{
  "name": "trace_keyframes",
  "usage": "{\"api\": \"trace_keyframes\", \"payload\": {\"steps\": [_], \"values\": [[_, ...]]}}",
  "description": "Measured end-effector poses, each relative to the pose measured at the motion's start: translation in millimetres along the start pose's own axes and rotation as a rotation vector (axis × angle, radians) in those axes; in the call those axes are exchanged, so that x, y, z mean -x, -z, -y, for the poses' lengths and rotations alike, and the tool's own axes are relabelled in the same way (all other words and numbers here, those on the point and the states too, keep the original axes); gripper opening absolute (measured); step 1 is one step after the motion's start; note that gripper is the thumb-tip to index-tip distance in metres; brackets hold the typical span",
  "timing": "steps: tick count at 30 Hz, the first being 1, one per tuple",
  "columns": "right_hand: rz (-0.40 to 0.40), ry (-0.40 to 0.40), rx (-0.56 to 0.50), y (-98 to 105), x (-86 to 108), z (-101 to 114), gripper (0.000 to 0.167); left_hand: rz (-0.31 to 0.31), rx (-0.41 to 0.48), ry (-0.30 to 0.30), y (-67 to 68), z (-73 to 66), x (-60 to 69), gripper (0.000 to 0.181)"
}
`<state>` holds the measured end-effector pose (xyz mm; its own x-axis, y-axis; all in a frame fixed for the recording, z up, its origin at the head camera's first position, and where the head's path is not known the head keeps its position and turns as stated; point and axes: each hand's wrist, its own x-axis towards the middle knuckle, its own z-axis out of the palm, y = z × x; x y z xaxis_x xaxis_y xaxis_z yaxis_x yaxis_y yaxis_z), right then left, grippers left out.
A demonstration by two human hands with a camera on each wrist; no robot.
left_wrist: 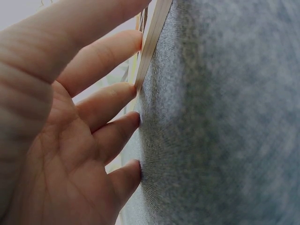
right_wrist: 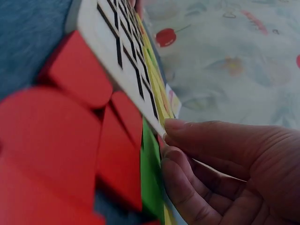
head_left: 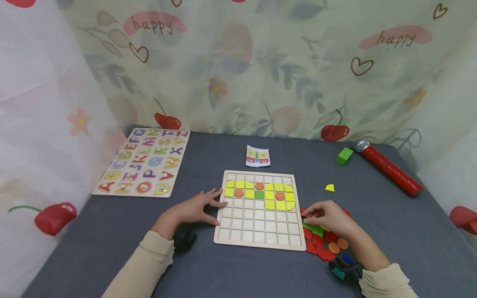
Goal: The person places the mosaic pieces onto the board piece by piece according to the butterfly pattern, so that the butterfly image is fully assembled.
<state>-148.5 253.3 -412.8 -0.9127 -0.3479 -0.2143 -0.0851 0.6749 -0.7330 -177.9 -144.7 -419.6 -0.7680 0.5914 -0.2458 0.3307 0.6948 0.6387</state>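
A wooden grid board (head_left: 242, 236) lies in front of me, its upper rows partly filled with yellow tiles (head_left: 269, 194), orange discs (head_left: 239, 193) and a green square tile (head_left: 259, 194). My left hand (head_left: 193, 208) touches the board's left edge with its fingers spread and fairly straight. At the right edge, my right hand (head_left: 331, 217) reaches into a heap of red tiles (head_left: 322, 252) and green tiles (head_left: 318, 230). Its thumb and bent index finger come close together beside the board; whether a tile is between them cannot be made out.
A small butterfly pattern card (head_left: 257, 156) lies behind the board. To the left is an alphabet puzzle board (head_left: 150, 165). On the right are a single yellow tile (head_left: 330, 188), a green block (head_left: 344, 156) and a red microphone (head_left: 389, 169). A printed curtain (head_left: 238, 103) hangs behind.
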Motion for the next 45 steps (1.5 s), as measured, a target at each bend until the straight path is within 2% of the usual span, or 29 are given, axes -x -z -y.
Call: {"api": "trace_keyframes", "payload": {"steps": [7, 17, 32, 40, 45], "values": [[-0.038, -0.028, 0.014, 3, 16.1, -9, 0.026, -0.001, -0.001, -0.003, 1.0, 1.1, -0.1, 0.067], [-0.049, -0.003, 0.042, -1, 16.8, -12, 0.026, -0.003, -0.006, 0.008, 0.3, 1.2, -0.1, 0.066], [0.013, 0.013, 0.015, 1, 10.6, -8, 0.030, 0.004, -0.010, 0.018, 1.4, 0.9, 0.2, 0.067], [0.065, 0.017, 0.016, 8, 4.1, -6, 0.022, 0.003, -0.004, 0.018, 1.6, 1.3, 0.3, 0.066], [0.095, 0.011, -0.019, 14, -2.8, -1, 0.023, 0.001, 0.005, 0.020, 0.5, 0.8, 0.3, 0.066]]}}
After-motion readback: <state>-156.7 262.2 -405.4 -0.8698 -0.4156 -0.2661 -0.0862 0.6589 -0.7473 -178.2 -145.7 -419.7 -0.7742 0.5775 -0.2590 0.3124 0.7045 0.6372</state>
